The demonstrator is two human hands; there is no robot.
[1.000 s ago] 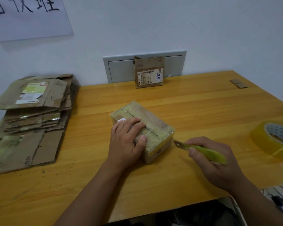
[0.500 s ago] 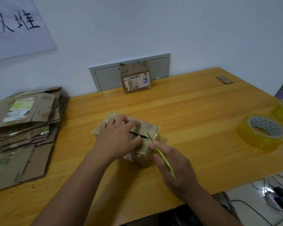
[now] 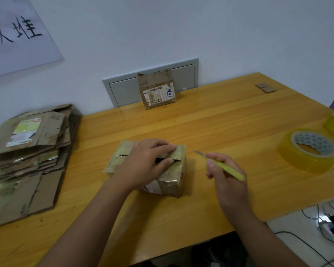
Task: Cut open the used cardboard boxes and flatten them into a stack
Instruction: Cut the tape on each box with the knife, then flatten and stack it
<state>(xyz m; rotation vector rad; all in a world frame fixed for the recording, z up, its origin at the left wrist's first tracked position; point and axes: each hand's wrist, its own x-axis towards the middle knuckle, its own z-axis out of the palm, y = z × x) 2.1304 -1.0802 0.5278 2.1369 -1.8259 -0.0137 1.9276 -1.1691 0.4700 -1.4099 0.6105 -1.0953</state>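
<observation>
Head view looks down on a wooden table (image 3: 210, 120) with a small taped cardboard box (image 3: 174, 170) lying near its middle, toward six o'clock of the tabletop. The left hand (image 3: 145, 164) lies over the box top, fingers curled at the slit in the tape seam, thumb on the near flap. The right hand (image 3: 226, 176) is clamped round a yellow-green knife (image 3: 228, 167) just beside the box at three o'clock, blade tip aimed toward the box and apart from it.

The seam shows a dark gap under the fingers, so the top cut looks mostly done; how far it runs toward nine o'clock is hard to judge, since the hand covers it. To do this step well, I would keep the blade shallow, draw it away from the holding fingers, and move those fingers off the seam line before any further stroke. Pressing down on the flaps steadies the light box against sliding.

That box is wrapped in glossy yellowish tape, its corners crumpled, with a white label on the near side. A stack of flattened boxes (image 3: 29, 151) sits at nine o'clock, and another upright box (image 3: 157, 91) waits at twelve o'clock against the wall. Two tape rolls (image 3: 308, 151) rest at three o'clock.
</observation>
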